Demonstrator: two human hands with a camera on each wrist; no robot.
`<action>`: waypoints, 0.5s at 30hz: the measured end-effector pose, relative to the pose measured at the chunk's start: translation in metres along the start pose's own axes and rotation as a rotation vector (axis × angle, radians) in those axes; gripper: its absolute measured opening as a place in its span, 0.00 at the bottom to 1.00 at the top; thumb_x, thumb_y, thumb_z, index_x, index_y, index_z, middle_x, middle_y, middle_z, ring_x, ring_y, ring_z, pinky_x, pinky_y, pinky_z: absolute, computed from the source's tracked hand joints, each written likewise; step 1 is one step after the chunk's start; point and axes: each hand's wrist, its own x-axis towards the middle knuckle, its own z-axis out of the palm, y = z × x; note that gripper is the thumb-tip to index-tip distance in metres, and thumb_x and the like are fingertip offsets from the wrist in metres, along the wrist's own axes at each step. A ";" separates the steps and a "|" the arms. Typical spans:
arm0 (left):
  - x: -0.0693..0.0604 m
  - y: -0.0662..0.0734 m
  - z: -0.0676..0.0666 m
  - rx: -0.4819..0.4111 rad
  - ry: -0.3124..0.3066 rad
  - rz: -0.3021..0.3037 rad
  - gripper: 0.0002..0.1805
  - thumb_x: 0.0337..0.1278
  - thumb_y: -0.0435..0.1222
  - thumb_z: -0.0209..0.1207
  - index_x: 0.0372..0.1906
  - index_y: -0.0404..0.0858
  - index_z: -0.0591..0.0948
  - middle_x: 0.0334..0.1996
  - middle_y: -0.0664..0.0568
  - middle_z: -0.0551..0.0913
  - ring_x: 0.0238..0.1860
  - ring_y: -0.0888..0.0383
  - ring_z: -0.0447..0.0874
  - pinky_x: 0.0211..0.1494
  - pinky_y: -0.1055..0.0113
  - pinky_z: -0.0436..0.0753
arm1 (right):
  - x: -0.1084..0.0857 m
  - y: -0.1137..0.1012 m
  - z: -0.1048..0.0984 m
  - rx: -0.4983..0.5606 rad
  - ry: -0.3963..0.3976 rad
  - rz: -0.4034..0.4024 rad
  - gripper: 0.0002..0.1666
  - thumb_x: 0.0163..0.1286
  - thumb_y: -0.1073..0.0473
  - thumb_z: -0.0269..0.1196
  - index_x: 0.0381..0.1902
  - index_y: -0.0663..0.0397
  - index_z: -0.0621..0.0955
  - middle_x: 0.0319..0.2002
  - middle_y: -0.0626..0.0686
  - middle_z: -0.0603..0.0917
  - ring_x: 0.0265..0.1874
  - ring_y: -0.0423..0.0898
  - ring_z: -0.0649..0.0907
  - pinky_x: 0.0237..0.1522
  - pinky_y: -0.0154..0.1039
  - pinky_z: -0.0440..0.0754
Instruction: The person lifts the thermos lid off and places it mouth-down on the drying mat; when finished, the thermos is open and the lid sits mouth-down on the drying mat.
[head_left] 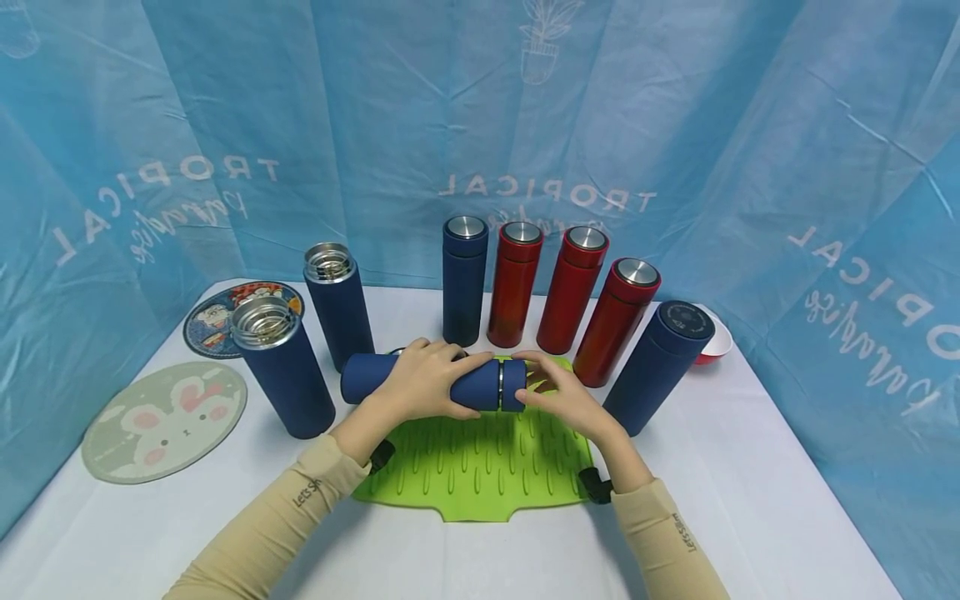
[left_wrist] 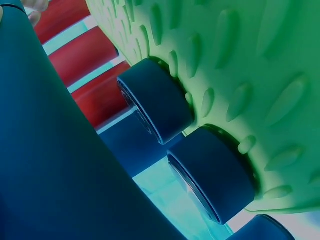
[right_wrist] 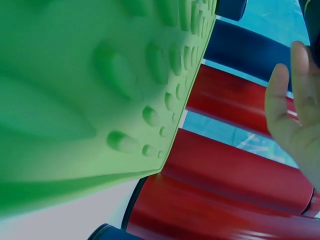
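A blue thermos (head_left: 476,388) lies sideways above the green ridged mat (head_left: 472,479), its lid end to the right. My left hand (head_left: 420,379) grips it from above around the middle. At the other end, the thumb and fingertips of my right hand (head_left: 558,398) pinch the blue lid (head_left: 514,385); a thin silver band shows between lid and body. In the left wrist view, one blue lid (left_wrist: 157,100) and a second blue lid (left_wrist: 212,172) rest on the mat. Two blue thermoses without lids, one in front (head_left: 285,379) and one behind (head_left: 341,317), stand at left.
At the back stand a lidded blue thermos (head_left: 463,292) and three red thermoses (head_left: 570,292). Another lidded blue thermos (head_left: 652,375) is at right, before a red-and-white bowl (head_left: 716,343). A rabbit placemat (head_left: 176,429) and a patterned round mat (head_left: 213,333) lie at left.
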 end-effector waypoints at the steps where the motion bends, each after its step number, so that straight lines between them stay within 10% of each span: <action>1: 0.000 0.000 0.000 0.001 -0.002 0.000 0.45 0.32 0.64 0.65 0.63 0.52 0.71 0.44 0.49 0.81 0.44 0.50 0.80 0.50 0.52 0.75 | 0.000 0.000 0.000 -0.006 0.002 -0.015 0.33 0.62 0.50 0.62 0.64 0.43 0.66 0.54 0.53 0.74 0.51 0.51 0.74 0.50 0.49 0.74; 9: 0.001 0.000 0.000 0.002 -0.006 0.003 0.45 0.32 0.64 0.65 0.63 0.52 0.71 0.45 0.48 0.81 0.44 0.49 0.80 0.50 0.52 0.75 | -0.001 0.002 -0.002 -0.055 0.014 -0.116 0.43 0.52 0.51 0.70 0.65 0.41 0.64 0.59 0.48 0.69 0.54 0.50 0.72 0.53 0.51 0.72; 15: 0.002 0.000 0.003 -0.004 -0.009 -0.002 0.45 0.32 0.64 0.66 0.63 0.52 0.71 0.44 0.48 0.81 0.43 0.50 0.80 0.50 0.52 0.75 | -0.001 -0.001 -0.002 0.020 -0.057 0.010 0.36 0.67 0.48 0.55 0.70 0.37 0.55 0.65 0.55 0.62 0.59 0.56 0.68 0.55 0.57 0.69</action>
